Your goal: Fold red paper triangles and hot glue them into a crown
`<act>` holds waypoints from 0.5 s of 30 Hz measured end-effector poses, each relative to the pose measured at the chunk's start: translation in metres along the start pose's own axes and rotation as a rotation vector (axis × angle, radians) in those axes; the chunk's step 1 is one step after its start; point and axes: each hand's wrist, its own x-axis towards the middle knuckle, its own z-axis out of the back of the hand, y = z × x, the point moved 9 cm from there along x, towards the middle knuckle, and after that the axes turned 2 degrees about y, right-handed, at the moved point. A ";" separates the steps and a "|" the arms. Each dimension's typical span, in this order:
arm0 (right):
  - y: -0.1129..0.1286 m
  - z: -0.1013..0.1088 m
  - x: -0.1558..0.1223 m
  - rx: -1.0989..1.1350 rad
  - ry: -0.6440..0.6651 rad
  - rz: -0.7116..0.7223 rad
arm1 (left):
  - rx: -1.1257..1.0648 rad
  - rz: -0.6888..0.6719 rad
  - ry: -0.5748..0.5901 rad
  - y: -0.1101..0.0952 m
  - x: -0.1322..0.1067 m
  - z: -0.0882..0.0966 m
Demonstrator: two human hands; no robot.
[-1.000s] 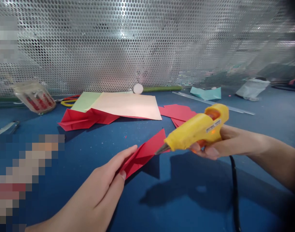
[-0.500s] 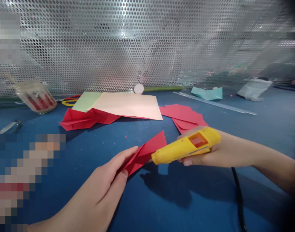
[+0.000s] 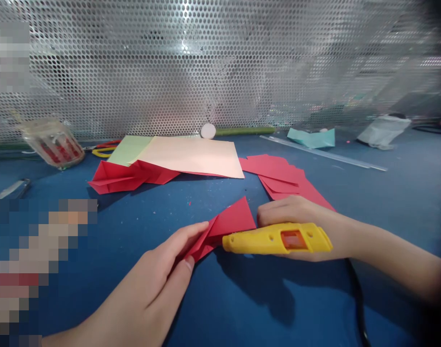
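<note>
Left hand (image 3: 144, 279) pinches folded red paper (image 3: 235, 217), lower centre. Right hand (image 3: 307, 212) grips yellow plastic glue gun (image 3: 258, 240), now lowered, seemingly reaching the fold.

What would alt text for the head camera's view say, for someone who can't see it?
A person's left-hand grip holds folded red paper at a blue table while the right-hand grip points a yellow glue gun at it. Behind are red sheets, a cream sheet and a jar.
</note>
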 end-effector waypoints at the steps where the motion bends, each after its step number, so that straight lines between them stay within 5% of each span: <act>1: -0.001 0.000 0.000 -0.002 -0.005 0.005 | -0.003 0.002 0.000 -0.001 0.000 0.000; 15: -0.004 -0.004 -0.001 -0.020 -0.009 0.030 | -0.049 0.029 -0.008 0.004 0.000 -0.003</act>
